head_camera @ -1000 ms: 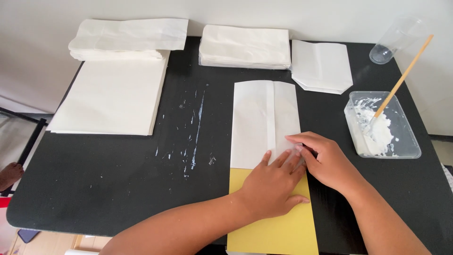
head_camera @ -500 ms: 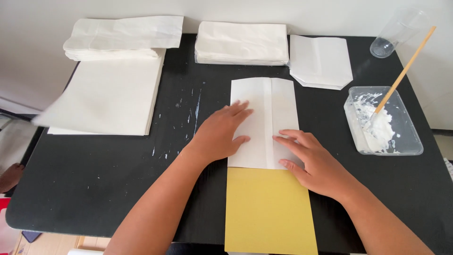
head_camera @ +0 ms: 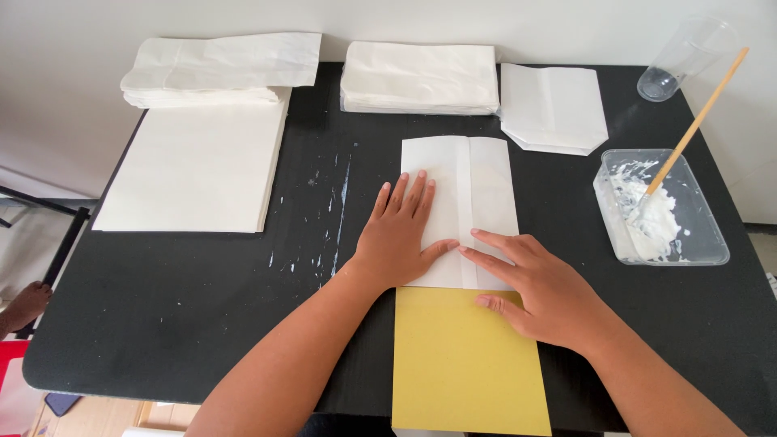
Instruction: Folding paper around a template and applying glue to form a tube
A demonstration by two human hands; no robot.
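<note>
A folded white paper sheet [head_camera: 477, 186] with a centre seam lies on the black table [head_camera: 162, 307], its near end over a yellow card [head_camera: 461, 364]. My left hand [head_camera: 401, 235] presses flat on the sheet's left half, fingers spread. My right hand [head_camera: 538, 283] rests flat across the sheet's lower edge and the card's top, fingertips pointing left toward the seam. Neither hand holds anything.
A stack of flat white sheets [head_camera: 194, 166] lies at the left, with folded paper piles [head_camera: 218, 69] [head_camera: 421, 77] [head_camera: 554, 109] along the back. At the right stand a clear tub of white paste [head_camera: 660, 210] with a wooden stick [head_camera: 696, 121] and a clear cup [head_camera: 684, 57]. Dried paste smears [head_camera: 332, 210] mark the table.
My left hand slid from the sheet's lower edge up onto its left half and stayed flat there. My right hand shifted slightly along the lower edge.
</note>
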